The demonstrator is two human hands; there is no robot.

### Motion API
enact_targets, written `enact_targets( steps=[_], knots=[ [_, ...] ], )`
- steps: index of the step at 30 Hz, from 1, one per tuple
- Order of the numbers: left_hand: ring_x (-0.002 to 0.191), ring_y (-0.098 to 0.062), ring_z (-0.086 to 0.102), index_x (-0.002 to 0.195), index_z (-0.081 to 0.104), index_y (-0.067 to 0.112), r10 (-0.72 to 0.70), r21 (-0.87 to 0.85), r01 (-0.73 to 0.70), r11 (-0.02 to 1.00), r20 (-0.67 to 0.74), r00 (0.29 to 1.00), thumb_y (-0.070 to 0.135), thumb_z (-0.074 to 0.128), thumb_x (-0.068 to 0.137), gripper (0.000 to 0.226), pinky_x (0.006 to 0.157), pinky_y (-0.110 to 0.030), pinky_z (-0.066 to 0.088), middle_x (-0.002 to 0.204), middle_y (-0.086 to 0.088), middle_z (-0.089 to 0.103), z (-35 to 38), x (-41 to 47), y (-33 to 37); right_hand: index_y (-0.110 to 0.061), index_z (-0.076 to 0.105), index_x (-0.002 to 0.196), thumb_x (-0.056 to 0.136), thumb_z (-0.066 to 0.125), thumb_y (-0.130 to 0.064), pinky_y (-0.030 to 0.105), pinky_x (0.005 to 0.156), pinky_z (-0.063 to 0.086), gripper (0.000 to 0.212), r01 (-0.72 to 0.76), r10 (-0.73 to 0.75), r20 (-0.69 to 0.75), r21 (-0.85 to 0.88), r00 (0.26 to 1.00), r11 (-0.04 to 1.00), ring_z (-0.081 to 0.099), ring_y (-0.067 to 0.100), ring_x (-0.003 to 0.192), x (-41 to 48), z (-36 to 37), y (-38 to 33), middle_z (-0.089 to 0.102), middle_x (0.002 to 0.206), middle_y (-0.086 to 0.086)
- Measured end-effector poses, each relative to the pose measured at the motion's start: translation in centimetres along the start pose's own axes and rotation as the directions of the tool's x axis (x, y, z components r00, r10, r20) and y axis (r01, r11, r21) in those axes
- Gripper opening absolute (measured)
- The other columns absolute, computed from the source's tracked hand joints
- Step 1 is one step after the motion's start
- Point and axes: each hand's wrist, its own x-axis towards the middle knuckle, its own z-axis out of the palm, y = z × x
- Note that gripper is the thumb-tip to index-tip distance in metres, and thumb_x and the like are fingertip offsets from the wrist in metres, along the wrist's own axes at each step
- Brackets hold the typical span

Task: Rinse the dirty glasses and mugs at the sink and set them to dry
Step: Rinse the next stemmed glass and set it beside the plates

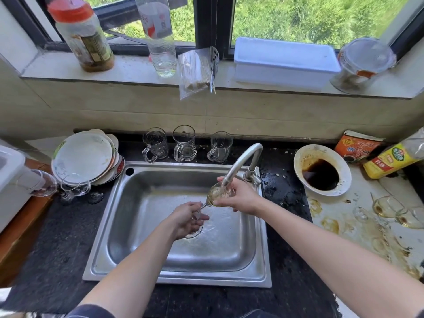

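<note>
A wine glass is held tilted over the sink in the middle of the frame. Its bowl is up under the mouth of the tap and its stem slants down to the lower left. The bowl looks clouded with yellowish residue.

The right hand has its grip wrapped around the bowl, with fingers curled over the far side and the thumb near the rim. The left hand grips the lower end of the glass, its fingers closed around the stem and foot, just above the drain. Both forearms reach in from the bottom of the frame. The sink floor looks wet and rippled around the drain.

Behind the sink, along the back edge of the dark surface, three clear mugs stand upright in a row, handles toward the camera.

At left centre a stack of plates leans by the sink's corner. Two stemmed glasses sit just in front of it; whether they are upright is hard to tell.

At right centre a white bowl holds dark sauce. Below it, toward the right edge, several dirty glasses lie on a pale, stained patch of surface with brown rings around them. A yellow bottle and an orange packet sit behind the bowl.

Across the top of the frame, the windowsill carries a red-lidded jar, a clear bottle, a plastic bag, a white box and a glass jar.
</note>
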Motion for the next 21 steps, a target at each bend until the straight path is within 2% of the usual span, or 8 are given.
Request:
enact_targets(
  steps=[2, 4, 6, 8, 11, 15, 19, 21],
  knots=[
    [0.049, -0.018, 0.040, 0.108, 0.050, 0.012, -0.023, 0.022, 0.023, 1.000, 0.015, 1.000, 0.019, 0.046, 0.099, 0.012, 0.042, -0.021, 0.028, 0.077, -0.024, 0.064, -0.2, 0.0, -0.2, -0.024, 0.054, 0.128, 0.074, 0.084, -0.022, 0.020, 0.052, 0.047, 0.062, 0.016, -0.016, 0.006, 0.018, 1.000, 1.000, 0.059, -0.003, 0.064, -0.1, -0.2, -0.1, 0.063, 0.108, -0.004],
    [0.052, -0.021, 0.046, 0.104, 0.050, 0.012, -0.015, -0.020, 0.016, 1.000, 0.036, 0.999, 0.020, 0.048, 0.099, 0.010, 0.047, -0.025, 0.035, 0.078, -0.023, 0.065, 0.0, -0.2, -0.3, -0.020, 0.062, 0.107, 0.067, 0.088, -0.036, 0.026, 0.050, 0.050, 0.050, 0.000, 0.000, -0.069, 0.001, 0.998, 1.000, 0.065, 0.009, 0.061, 0.1, 0.0, -0.1, 0.070, 0.092, 0.000],
    [0.057, -0.025, 0.052, 0.110, 0.052, 0.010, 0.022, -0.092, -0.019, 0.996, 0.030, 0.999, 0.013, 0.046, 0.098, 0.013, 0.055, -0.030, 0.040, 0.083, -0.022, 0.064, 0.3, -0.2, -0.3, -0.016, 0.062, 0.094, 0.063, 0.085, -0.053, 0.031, 0.052, 0.053, 0.053, -0.043, 0.036, -0.135, -0.048, 0.990, 0.998, 0.067, 0.014, 0.059, 0.4, 0.3, -0.1, 0.070, 0.082, 0.000],
    [0.057, -0.024, 0.050, 0.115, 0.051, 0.007, 0.033, -0.120, -0.031, 0.992, 0.013, 0.999, 0.007, 0.044, 0.097, 0.019, 0.051, -0.029, 0.039, 0.084, -0.022, 0.062, 0.1, -0.1, -0.3, -0.016, 0.059, 0.100, 0.068, 0.081, -0.052, 0.031, 0.053, 0.054, 0.053, -0.077, 0.071, -0.114, -0.050, 0.991, 0.996, 0.068, 0.016, 0.063, 0.4, 0.5, 0.0, 0.069, 0.088, 0.000],
    [0.050, -0.018, 0.042, 0.114, 0.048, 0.007, -0.017, -0.031, 0.017, 0.999, 0.012, 1.000, 0.010, 0.047, 0.097, 0.017, 0.042, -0.021, 0.029, 0.077, -0.021, 0.061, -0.4, -0.2, -0.5, -0.021, 0.055, 0.100, 0.076, 0.082, -0.032, 0.027, 0.053, 0.051, 0.037, -0.052, 0.052, 0.018, -0.025, 0.998, 0.998, 0.065, 0.016, 0.067, 0.2, 0.2, 0.2, 0.066, 0.091, -0.001],
    [0.046, -0.016, 0.037, 0.106, 0.045, 0.010, -0.027, 0.023, 0.026, 0.999, 0.006, 1.000, 0.019, 0.044, 0.100, 0.011, 0.037, -0.018, 0.025, 0.076, -0.022, 0.062, -0.2, -0.3, -0.2, -0.025, 0.057, 0.091, 0.074, 0.083, -0.034, 0.024, 0.047, 0.046, 0.033, -0.031, 0.039, -0.146, 0.053, 0.989, 0.998, 0.062, 0.013, 0.057, 0.5, 0.8, 0.1, 0.065, 0.085, -0.001],
    [0.049, -0.015, 0.035, 0.103, 0.045, 0.009, -0.069, 0.071, 0.069, 0.995, 0.000, 0.998, 0.017, 0.043, 0.100, 0.008, 0.037, -0.017, 0.026, 0.074, -0.020, 0.058, -0.4, -0.3, -0.7, -0.013, 0.057, 0.106, 0.067, 0.088, -0.036, 0.026, 0.049, 0.048, 0.055, -0.156, 0.156, 0.014, -0.021, 0.988, 0.988, 0.063, 0.015, 0.058, 0.3, 0.0, 0.4, 0.068, 0.090, 0.006],
    [0.049, -0.018, 0.041, 0.101, 0.044, 0.009, -0.057, 0.026, 0.056, 0.998, 0.020, 0.998, 0.015, 0.042, 0.101, 0.006, 0.042, -0.021, 0.032, 0.076, -0.018, 0.054, -0.1, -0.2, -0.8, -0.014, 0.057, 0.108, 0.065, 0.089, -0.040, 0.026, 0.051, 0.048, 0.059, -0.166, 0.165, -0.063, -0.025, 0.984, 0.986, 0.061, 0.014, 0.061, 0.4, -0.2, 0.4, 0.066, 0.090, 0.003]
  ],
)
